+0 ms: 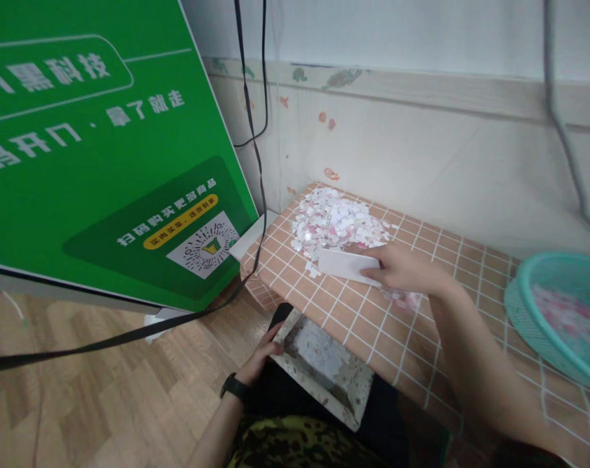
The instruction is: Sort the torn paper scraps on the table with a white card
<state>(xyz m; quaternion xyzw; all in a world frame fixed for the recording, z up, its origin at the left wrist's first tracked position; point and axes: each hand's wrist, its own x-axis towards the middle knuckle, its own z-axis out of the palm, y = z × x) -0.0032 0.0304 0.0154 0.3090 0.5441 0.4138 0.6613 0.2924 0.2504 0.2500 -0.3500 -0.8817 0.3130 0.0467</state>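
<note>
Right at the middle, a flat white piece (346,264) is held on its near end by the fingers of the right hand (406,268), closed on it. Its far end is set by the front of a big pile of paper bits (343,214); whether the table (295,276) is touched by it cannot be told. A small pink heap (406,300) is partly hidden by the right hand. Between the big pile and the front edge, a strip of brown with white lines can be seen. More room is left between the right arm and a green-blue basket (522,296), in which pink and white bits (568,318) are held. Below the front edge, a worn tray (314,392) is held over the lap, its side gripped by the closed fingers of the left hand (263,351). The back of the table is set by a pale, spotted wall (421,153). To the left, a big green board (45,201) is crossed in part by a black strap (256,156), above a wood-look floor (129,396).
</note>
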